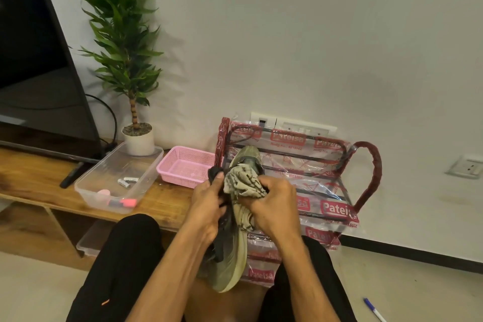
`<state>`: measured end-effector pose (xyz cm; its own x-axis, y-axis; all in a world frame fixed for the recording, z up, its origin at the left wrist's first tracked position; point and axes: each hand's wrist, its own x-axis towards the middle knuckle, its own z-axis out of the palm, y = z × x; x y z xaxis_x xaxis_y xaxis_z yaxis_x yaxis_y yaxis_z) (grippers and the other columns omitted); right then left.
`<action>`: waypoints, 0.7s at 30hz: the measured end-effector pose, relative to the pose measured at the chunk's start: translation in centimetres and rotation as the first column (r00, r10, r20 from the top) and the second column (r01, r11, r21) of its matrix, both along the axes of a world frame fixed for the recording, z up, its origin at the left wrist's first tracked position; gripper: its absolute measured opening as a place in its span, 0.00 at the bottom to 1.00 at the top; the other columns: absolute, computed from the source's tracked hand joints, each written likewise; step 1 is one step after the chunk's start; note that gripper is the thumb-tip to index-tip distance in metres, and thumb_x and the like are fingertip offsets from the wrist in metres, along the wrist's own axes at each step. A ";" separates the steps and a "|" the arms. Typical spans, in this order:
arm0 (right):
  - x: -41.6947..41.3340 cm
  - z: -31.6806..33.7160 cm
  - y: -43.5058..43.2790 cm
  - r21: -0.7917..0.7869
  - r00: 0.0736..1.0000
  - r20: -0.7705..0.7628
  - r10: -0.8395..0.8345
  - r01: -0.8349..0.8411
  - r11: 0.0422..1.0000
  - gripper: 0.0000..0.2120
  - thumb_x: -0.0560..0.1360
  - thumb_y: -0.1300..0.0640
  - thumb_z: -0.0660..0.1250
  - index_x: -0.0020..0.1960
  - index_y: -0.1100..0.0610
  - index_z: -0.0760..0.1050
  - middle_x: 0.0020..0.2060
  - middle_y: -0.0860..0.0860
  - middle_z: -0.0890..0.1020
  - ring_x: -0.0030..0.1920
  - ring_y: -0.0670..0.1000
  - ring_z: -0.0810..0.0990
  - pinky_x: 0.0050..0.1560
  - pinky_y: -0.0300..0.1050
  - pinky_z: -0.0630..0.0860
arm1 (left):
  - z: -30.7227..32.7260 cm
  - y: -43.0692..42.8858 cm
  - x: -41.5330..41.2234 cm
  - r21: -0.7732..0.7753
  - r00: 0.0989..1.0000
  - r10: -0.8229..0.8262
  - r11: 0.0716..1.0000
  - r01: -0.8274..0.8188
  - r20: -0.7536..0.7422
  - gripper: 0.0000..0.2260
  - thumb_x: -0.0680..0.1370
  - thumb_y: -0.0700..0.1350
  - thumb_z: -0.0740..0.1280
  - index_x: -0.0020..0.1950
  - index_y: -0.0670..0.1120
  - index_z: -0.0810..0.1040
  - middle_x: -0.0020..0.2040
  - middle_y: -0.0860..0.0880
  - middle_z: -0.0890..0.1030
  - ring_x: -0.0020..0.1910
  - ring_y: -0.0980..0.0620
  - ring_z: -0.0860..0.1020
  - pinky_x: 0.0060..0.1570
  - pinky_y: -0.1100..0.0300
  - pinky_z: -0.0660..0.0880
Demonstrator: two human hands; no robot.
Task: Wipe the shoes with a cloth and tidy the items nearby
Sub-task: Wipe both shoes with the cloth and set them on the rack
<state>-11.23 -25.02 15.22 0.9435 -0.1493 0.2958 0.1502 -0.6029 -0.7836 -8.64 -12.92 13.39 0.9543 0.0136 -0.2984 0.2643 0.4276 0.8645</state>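
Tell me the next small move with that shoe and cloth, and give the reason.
Probably drag the cloth down along the shoe toward its toe. The right hand presses the bunched cloth near the shoe's opening, while the left hand steadies the shoe by its side. The lower sole edge and toe lie bare below both hands, so that stretch looks like the part left to wipe.

The television (pixel 34 60) ran off the left edge; the cloth (pixel 243 183) and hands hid the shoe's (pixel 230 264) middle; the pen (pixel 374 310) was cut off below.
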 end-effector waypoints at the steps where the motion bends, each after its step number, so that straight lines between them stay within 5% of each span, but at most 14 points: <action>1: -0.1 0.4 -0.2 0.048 0.999 -0.007 0.049 -0.049 0.998 0.05 0.68 0.58 0.79 0.43 0.54 0.84 0.36 0.46 0.84 0.36 0.43 0.81 0.33 0.33 0.75 | 0.1 0.3 0.2 -0.002 1.000 -0.007 1.000 0.007 0.006 0.12 0.83 0.46 0.61 0.60 0.42 0.79 0.50 0.44 0.86 0.53 0.45 0.83 0.56 0.47 0.78; 4: 0.8 1.0 0.3 0.067 0.990 0.133 -0.038 0.029 0.997 0.04 0.69 0.57 0.78 0.42 0.54 0.84 0.37 0.46 0.83 0.36 0.42 0.80 0.32 0.31 0.73 | 0.7 0.4 0.5 0.028 0.995 -0.095 0.995 0.094 0.039 0.10 0.83 0.46 0.61 0.58 0.43 0.79 0.46 0.44 0.87 0.44 0.48 0.85 0.42 0.52 0.80; 7: 2.1 1.3 0.9 -0.024 0.960 0.221 -0.170 0.180 0.983 0.03 0.71 0.60 0.75 0.44 0.55 0.83 0.38 0.46 0.82 0.38 0.43 0.79 0.33 0.34 0.75 | 0.9 -0.6 -0.2 0.117 0.985 -0.167 0.980 0.162 0.033 0.09 0.84 0.45 0.60 0.55 0.44 0.79 0.41 0.45 0.86 0.38 0.49 0.84 0.39 0.53 0.79; 11: 2.4 1.9 0.4 -0.027 0.998 -0.001 -0.063 0.063 0.998 0.04 0.70 0.59 0.77 0.43 0.55 0.83 0.34 0.45 0.82 0.33 0.42 0.80 0.27 0.30 0.70 | 0.6 -0.7 -0.6 0.139 0.991 -0.129 0.983 0.123 0.034 0.10 0.84 0.45 0.59 0.57 0.43 0.79 0.46 0.43 0.86 0.45 0.45 0.83 0.51 0.46 0.79; 16: 1.8 3.3 -0.9 -0.114 0.971 -0.234 0.055 -0.084 0.990 0.09 0.68 0.59 0.78 0.46 0.55 0.83 0.37 0.47 0.84 0.36 0.46 0.83 0.34 0.38 0.77 | 0.1 -1.4 -1.3 0.133 0.998 -0.061 0.989 0.062 -0.010 0.10 0.84 0.42 0.58 0.52 0.43 0.79 0.43 0.41 0.83 0.42 0.43 0.79 0.46 0.49 0.76; 19: 2.0 3.7 -1.6 -0.126 0.968 -0.245 0.057 -0.090 0.988 0.09 0.67 0.59 0.79 0.46 0.54 0.84 0.37 0.47 0.84 0.35 0.43 0.81 0.30 0.34 0.72 | -0.2 -1.8 -1.7 0.119 0.998 -0.053 0.991 0.056 -0.028 0.11 0.84 0.45 0.59 0.53 0.44 0.80 0.49 0.39 0.79 0.49 0.43 0.73 0.49 0.44 0.71; 21: 2.1 3.2 -1.3 -0.142 0.988 -0.154 0.002 -0.024 0.990 0.08 0.69 0.58 0.78 0.46 0.53 0.83 0.37 0.46 0.83 0.34 0.42 0.80 0.30 0.32 0.70 | 0.1 -1.7 -1.5 0.119 0.998 -0.063 0.991 0.066 -0.025 0.11 0.84 0.45 0.59 0.55 0.42 0.79 0.48 0.39 0.82 0.46 0.41 0.79 0.51 0.42 0.76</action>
<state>-9.15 -26.31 18.37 0.9809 -0.1031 0.1650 0.0438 -0.7093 -0.7036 -10.17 -14.65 13.48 0.9480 -0.0112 -0.3180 0.3063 0.3028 0.9025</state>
